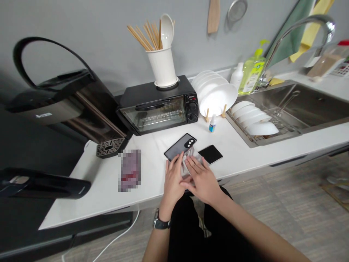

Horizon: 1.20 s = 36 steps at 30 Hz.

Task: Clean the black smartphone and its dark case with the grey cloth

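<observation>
A light grey crumpled cloth point(191, 151) lies near the counter's front edge, under both my hands. My left hand point(174, 179) rests at its left side with fingers stretched forward. Flat across the cloth lies my right hand point(204, 179), its fingers extended and its thumb reaching toward the left hand. A phone case point(178, 146), dark-rimmed with camera holes, sits just beyond my left fingertips. To the right of the cloth is a black phone point(212, 154), screen up. Farther back stands a small white spray bottle point(212, 124) with a blue label.
A toaster oven point(160, 109) carries a white holder point(163, 67) of chopsticks. Racked plates point(218, 98) stand beside it, left of the sink point(313, 105) holding bowls point(261, 128). A black drink machine point(89, 105) and a blurred packet point(129, 170) are at left.
</observation>
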Each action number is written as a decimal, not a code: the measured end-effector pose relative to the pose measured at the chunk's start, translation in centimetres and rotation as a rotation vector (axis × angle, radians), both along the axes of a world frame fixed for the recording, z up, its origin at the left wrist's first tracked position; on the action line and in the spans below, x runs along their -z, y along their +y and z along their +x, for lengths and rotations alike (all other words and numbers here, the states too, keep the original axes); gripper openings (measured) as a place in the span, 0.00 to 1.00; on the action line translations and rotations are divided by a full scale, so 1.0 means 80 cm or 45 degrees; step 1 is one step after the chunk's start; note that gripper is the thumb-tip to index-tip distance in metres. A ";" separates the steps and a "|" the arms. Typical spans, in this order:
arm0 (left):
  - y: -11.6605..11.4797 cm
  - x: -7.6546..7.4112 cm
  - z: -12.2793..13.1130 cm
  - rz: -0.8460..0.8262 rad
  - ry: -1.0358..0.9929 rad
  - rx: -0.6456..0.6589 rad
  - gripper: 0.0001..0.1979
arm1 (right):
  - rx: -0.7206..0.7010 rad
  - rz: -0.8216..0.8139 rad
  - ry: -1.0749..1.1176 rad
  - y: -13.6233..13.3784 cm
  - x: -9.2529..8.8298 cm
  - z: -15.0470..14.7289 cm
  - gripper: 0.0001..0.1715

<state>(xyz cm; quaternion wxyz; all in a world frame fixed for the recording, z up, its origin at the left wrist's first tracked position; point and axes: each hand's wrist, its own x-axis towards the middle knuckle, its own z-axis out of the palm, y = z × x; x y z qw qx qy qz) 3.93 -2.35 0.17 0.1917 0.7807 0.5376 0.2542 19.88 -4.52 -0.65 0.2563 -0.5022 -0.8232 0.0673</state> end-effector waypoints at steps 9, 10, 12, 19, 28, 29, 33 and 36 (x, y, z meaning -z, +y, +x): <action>0.004 -0.006 0.004 0.002 -0.029 0.000 0.45 | 0.274 -0.042 -0.083 0.007 0.003 0.113 0.35; 0.005 -0.006 0.004 0.000 -0.029 -0.001 0.45 | 0.316 -0.020 -0.096 0.019 0.004 0.114 0.37; 0.005 -0.003 0.003 0.008 -0.026 -0.006 0.44 | 0.293 0.015 -0.103 0.037 0.003 0.095 0.42; -0.001 0.003 -0.001 0.070 0.078 -0.002 0.45 | -0.149 -0.039 -0.024 -0.009 -0.005 0.013 0.50; 0.003 -0.005 0.006 0.023 -0.010 0.002 0.44 | 0.214 -0.045 -0.108 0.026 -0.001 0.111 0.36; 0.003 -0.005 0.005 0.020 -0.013 0.001 0.44 | 0.226 -0.025 -0.100 0.036 -0.001 0.102 0.38; -0.001 -0.001 0.001 0.031 0.011 0.012 0.43 | 0.028 -0.008 -0.028 0.036 -0.003 0.034 0.43; -0.005 0.000 -0.003 0.022 0.050 0.032 0.45 | -0.102 -0.045 -0.005 -0.003 -0.006 0.011 0.45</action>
